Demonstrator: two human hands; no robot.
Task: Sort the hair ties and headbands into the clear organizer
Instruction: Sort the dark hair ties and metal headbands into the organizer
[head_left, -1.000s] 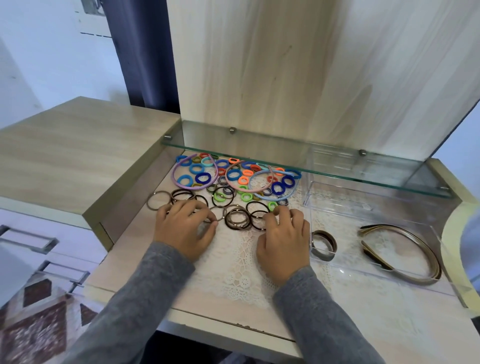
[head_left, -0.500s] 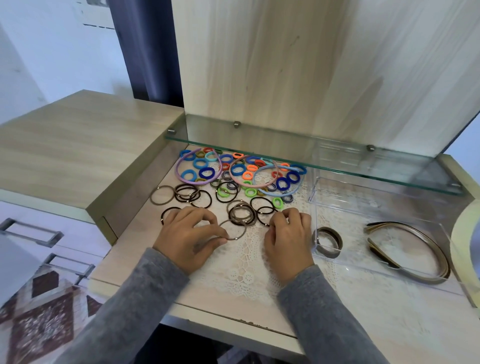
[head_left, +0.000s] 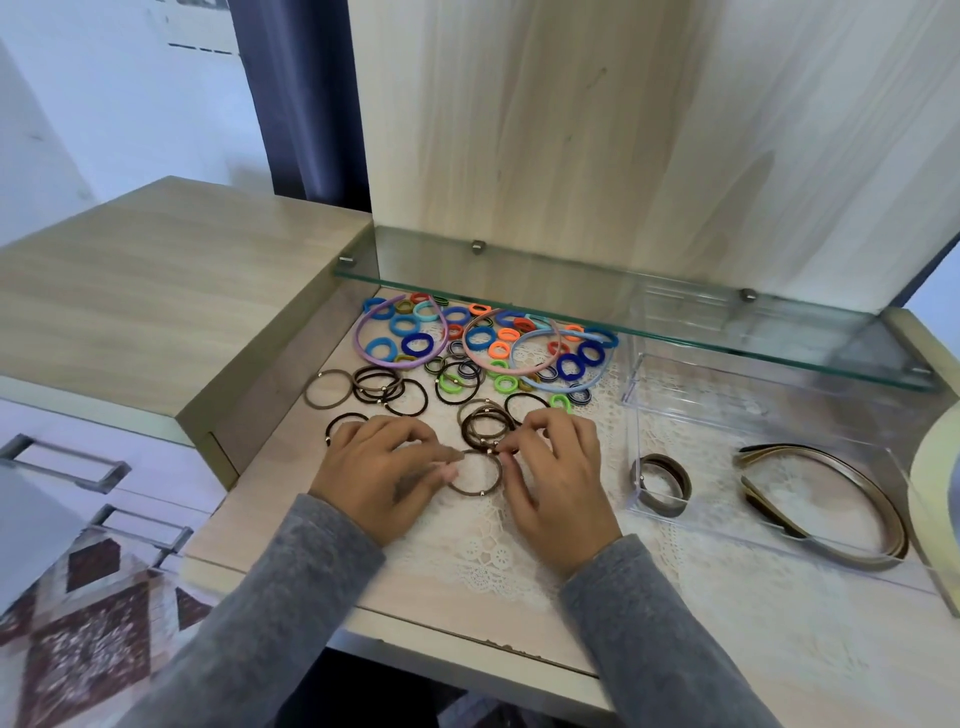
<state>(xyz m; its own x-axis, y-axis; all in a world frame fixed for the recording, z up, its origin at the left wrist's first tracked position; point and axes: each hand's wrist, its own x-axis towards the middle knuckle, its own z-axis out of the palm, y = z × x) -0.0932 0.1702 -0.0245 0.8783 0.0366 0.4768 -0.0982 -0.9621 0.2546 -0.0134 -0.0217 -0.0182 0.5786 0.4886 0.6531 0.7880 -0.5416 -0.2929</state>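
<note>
Fingers (head_left: 441, 453) of the left hand (head_left: 384, 475) pinch the near-left edge of one thin brown elastic hair tie (head_left: 480, 492). Fingers (head_left: 519, 441) of the right hand (head_left: 558, 480) curl at its far-right edge; pinching or only touching, cannot tell. Right of the right fingers, near: clear plastic organizer (head_left: 717, 415), with flat bronze headbands (head_left: 826, 457) at its far end. Beyond both sets of fingers: pastel plastic headbands (head_left: 382, 358) over a heap of bright fabric ties (head_left: 407, 345). In the organizer corner nearest the fingers: a coil of brown ties (head_left: 662, 505). Touching the right fingertips: a stack of dark brown elastic ties (head_left: 467, 431). Step, as judged: singling out brown ties. The next move calls for lifting this one free of the stack, then carrying it right over the wall, beside the coil.
</note>
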